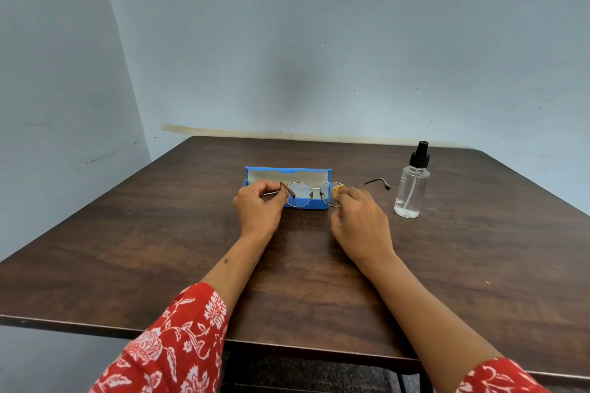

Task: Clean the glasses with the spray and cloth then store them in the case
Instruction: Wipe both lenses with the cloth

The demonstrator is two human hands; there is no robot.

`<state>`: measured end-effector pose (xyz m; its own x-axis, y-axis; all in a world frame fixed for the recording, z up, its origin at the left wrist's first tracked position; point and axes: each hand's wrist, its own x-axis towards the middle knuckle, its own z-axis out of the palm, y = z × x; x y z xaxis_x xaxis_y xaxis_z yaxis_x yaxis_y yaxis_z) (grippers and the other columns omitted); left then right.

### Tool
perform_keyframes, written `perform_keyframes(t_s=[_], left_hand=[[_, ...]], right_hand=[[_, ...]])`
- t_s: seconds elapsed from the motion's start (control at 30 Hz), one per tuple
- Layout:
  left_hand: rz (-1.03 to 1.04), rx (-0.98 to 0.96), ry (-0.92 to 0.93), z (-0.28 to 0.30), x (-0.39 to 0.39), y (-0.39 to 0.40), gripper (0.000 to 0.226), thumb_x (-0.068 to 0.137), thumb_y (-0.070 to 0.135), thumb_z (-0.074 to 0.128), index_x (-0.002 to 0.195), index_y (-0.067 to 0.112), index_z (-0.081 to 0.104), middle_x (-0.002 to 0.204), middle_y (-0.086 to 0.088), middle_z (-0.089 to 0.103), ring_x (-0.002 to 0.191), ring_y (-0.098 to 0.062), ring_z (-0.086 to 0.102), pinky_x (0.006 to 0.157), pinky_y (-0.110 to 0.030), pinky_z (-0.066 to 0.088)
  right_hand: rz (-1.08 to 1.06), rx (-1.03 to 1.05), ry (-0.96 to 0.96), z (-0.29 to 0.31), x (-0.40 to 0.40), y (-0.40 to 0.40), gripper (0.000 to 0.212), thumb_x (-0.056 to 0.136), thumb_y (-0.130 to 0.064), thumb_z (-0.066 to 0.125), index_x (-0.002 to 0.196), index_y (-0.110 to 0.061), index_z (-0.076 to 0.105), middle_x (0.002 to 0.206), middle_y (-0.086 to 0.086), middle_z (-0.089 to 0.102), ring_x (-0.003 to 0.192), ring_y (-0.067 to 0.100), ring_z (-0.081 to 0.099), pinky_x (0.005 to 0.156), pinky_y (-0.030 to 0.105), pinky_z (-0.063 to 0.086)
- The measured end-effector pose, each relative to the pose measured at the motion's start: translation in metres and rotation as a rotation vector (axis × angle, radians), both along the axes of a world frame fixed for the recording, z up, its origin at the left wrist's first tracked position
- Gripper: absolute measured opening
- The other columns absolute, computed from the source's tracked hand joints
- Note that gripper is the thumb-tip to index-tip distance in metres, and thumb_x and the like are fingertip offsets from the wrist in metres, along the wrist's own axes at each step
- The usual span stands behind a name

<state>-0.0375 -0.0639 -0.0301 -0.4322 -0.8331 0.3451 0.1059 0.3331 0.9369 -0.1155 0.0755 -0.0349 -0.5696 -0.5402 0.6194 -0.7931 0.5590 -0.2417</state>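
Toward the far middle of the dark wooden desk (pixel 159 249), a pair of round, thin-rimmed glasses (pixel 311 194) is held up just in front of an open blue case (pixel 287 176), whose pale-lined lid stands upright behind the lenses. The left hand (pixel 257 207) is closed around the left temple arm, thumb and fingertips pinching it so that the curved ear tip sticks up above the knuckles. The right hand (pixel 360 220) is curled with its fingers pressed together on a small folded tan cloth (pixel 337 191), which touches the outer rim of the right lens. The other temple arm stretches out to the right beyond that hand, its dark tip ending near a clear spray bottle (pixel 412 188). This bottle has a black pump top, stands upright near the far right corner of the desk, apart from both hands, and holds a little clear liquid at the bottom. Both forearms reach forward from the near edge of the desk, with red sleeves (pixel 172 351) printed with white flowers. A pale blue wall (pixel 319 41) rises behind the far edge.
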Motion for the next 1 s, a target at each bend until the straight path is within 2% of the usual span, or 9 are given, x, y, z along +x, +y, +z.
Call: perform_keyframes(t_s=[0.1, 0.27, 0.43, 0.63, 0.8, 0.9, 1.0], left_hand=[[-0.002, 0.015, 0.005, -0.0008, -0.0009, -0.0015, 0.014, 0.076, 0.004, 0.074, 0.072, 0.017, 0.071, 0.077, 0.005, 0.07, 0.08, -0.013, 0.069, 0.08, -0.041, 0.058], [0.0, -0.002, 0.019, -0.002, -0.0006, -0.0021, 0.014, 0.076, 0.004, 0.075, 0.072, 0.017, 0.071, 0.077, 0.001, 0.071, 0.08, -0.016, 0.07, 0.079, -0.043, 0.058], [-0.005, 0.0, 0.022, -0.0017, 0.0, -0.0017, 0.025, 0.076, 0.003, 0.075, 0.066, 0.025, 0.068, 0.073, 0.009, 0.069, 0.077, -0.01, 0.069, 0.079, -0.041, 0.059], [0.0, 0.008, 0.036, -0.002, -0.0005, -0.0023, 0.022, 0.075, 0.002, 0.075, 0.065, 0.021, 0.068, 0.074, 0.002, 0.07, 0.078, -0.016, 0.07, 0.078, -0.043, 0.059], [-0.016, 0.033, 0.044, -0.0022, -0.0008, -0.0022, 0.016, 0.075, 0.001, 0.074, 0.071, 0.016, 0.071, 0.076, 0.002, 0.07, 0.078, -0.016, 0.07, 0.08, -0.043, 0.058], [-0.001, 0.03, 0.042, -0.0019, -0.001, -0.0028, 0.012, 0.075, 0.002, 0.074, 0.075, 0.013, 0.072, 0.077, 0.0, 0.071, 0.079, -0.016, 0.07, 0.08, -0.042, 0.058], [-0.002, 0.012, 0.035, -0.0011, -0.0009, -0.0019, 0.02, 0.075, 0.002, 0.074, 0.068, 0.021, 0.07, 0.074, 0.005, 0.07, 0.077, -0.012, 0.069, 0.079, -0.041, 0.059]], right_hand=[[-0.063, -0.003, -0.044, -0.0002, -0.002, 0.0007, 0.022, 0.083, -0.007, 0.049, 0.1, -0.003, 0.062, 0.11, 0.008, 0.061, 0.105, 0.024, 0.051, 0.068, 0.033, 0.047], [0.094, 0.024, 0.037, 0.0011, 0.0031, -0.002, 0.022, 0.083, -0.007, 0.053, 0.1, -0.003, 0.066, 0.113, 0.005, 0.063, 0.102, 0.022, 0.055, 0.068, 0.032, 0.049], [-0.04, -0.026, -0.047, 0.0, -0.0011, 0.0, 0.019, 0.082, -0.005, 0.051, 0.096, -0.001, 0.063, 0.106, 0.009, 0.062, 0.1, 0.026, 0.053, 0.065, 0.033, 0.046], [0.08, -0.007, 0.035, 0.0012, 0.0037, -0.0014, 0.018, 0.081, -0.004, 0.056, 0.095, -0.002, 0.067, 0.107, 0.007, 0.065, 0.098, 0.025, 0.057, 0.064, 0.033, 0.05], [-0.053, -0.054, -0.067, -0.0005, -0.002, 0.0014, 0.016, 0.082, -0.006, 0.051, 0.091, -0.002, 0.063, 0.1, 0.009, 0.062, 0.098, 0.026, 0.054, 0.064, 0.032, 0.045], [-0.005, -0.028, -0.027, 0.0011, 0.0001, -0.0002, 0.018, 0.083, -0.005, 0.052, 0.094, -0.001, 0.065, 0.104, 0.008, 0.063, 0.099, 0.025, 0.055, 0.066, 0.033, 0.047], [0.063, -0.014, 0.019, 0.0018, 0.0024, -0.0009, 0.021, 0.083, -0.006, 0.055, 0.1, -0.003, 0.067, 0.109, 0.006, 0.065, 0.101, 0.023, 0.056, 0.066, 0.033, 0.05]])
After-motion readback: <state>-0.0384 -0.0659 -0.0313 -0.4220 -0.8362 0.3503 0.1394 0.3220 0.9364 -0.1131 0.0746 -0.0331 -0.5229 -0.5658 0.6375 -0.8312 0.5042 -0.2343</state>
